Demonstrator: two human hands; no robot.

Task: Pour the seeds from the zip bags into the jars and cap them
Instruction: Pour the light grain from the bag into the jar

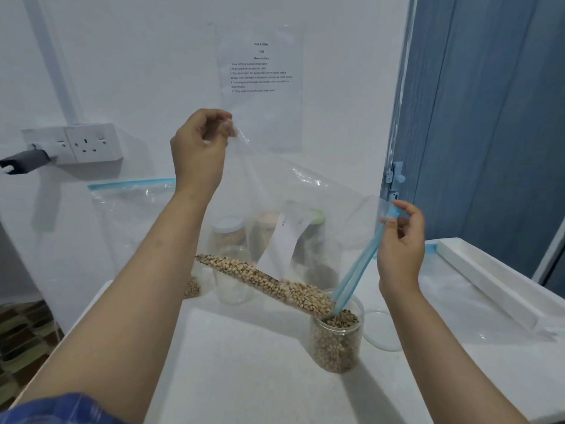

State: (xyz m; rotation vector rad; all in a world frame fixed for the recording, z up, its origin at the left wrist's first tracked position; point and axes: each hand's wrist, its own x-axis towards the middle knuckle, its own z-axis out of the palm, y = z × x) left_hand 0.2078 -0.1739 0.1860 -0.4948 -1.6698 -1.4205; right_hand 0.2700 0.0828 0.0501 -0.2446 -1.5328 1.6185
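- A blue sleeve shows at the bottom left edge, closest of all, with both bare forearms reaching out over the white surface.
- A clear jar stands open on the surface, right of centre, filled with seeds nearly to its rim.
- A clear round lid lies flat on the surface just right of that jar.
- The tilted zip bag hangs above the jar, its blue zip mouth dipping into the jar's opening; a band of seeds lies along the bag's lower fold, sloping down to the jar.
- The right hand has its grip closed as a pinch on the upper end of the blue zip strip, thumb and fingers curled on it.
- The left hand, raised higher, pinches the bag's bottom corner between curled fingers and thumb.
- An empty clear jar stands behind the bag; farther back are capped jars, blurred through the plastic.
- A second zip bag leans against the wall at left.
- On the wall are a printed sheet and a double socket.
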